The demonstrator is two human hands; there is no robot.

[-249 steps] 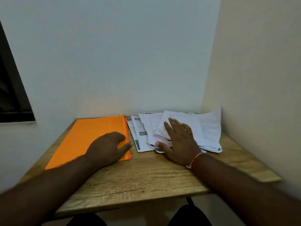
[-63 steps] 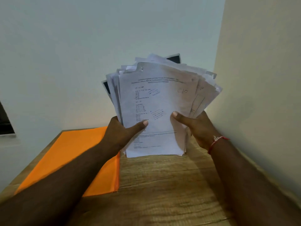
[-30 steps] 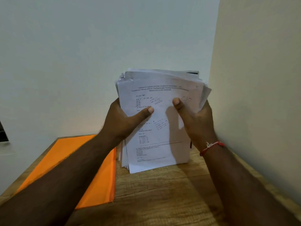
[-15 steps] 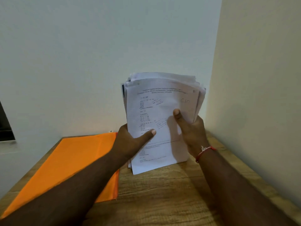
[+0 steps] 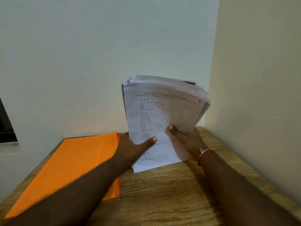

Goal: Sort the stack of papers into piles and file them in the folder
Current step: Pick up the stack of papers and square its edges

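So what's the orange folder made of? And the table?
The orange folder looks like matte fabric or soft plastic, hard to tell: flat, no shine, a hemmed-looking edge. The table looks like wood or wood-print laminate: pale grain lines and a dull finish.

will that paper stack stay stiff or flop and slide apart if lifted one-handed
Probably floppy: the papers curl backward at the top right. Likely to fan apart, since their top edges are splayed. The left hand and right hand both grip the lower part, so one hand alone may struggle.
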